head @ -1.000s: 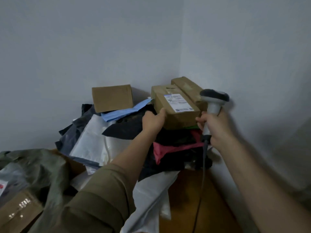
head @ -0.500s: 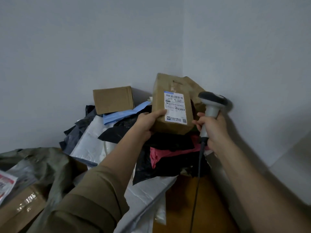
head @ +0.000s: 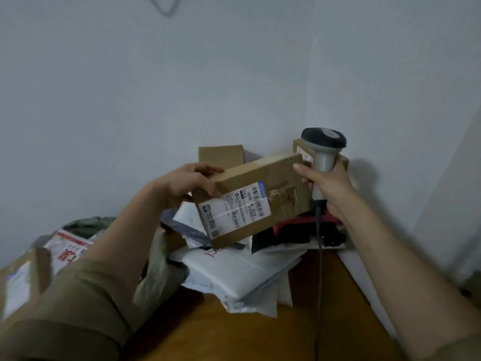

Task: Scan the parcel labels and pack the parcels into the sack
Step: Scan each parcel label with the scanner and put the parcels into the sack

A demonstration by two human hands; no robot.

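Nearest us, our olive sleeve (head: 78, 303) lies over the bare wooden table (head: 247, 334), with the green sack (head: 156, 264) slumped at the near left, already holding a cardboard parcel (head: 20, 282) and a printed mailer. Beyond that, soft white plastic mailers (head: 239, 272) lie crumpled in a loose, slippery heap. Above the heap our left hand (head: 187, 183) grips the left end of a brown cardboard box (head: 260, 196), held clear of the pile and tilted, its white label (head: 235, 211) facing us. Our right hand (head: 330, 186) is wrapped round the grey handle of the corded scanner (head: 324, 149), just beside the box's right end. To scan well, we judge the scanner's head must turn toward the label, with the box kept steady and flat. Farther back, more stiff cardboard boxes (head: 221, 155) rest in the corner against the pale wall.
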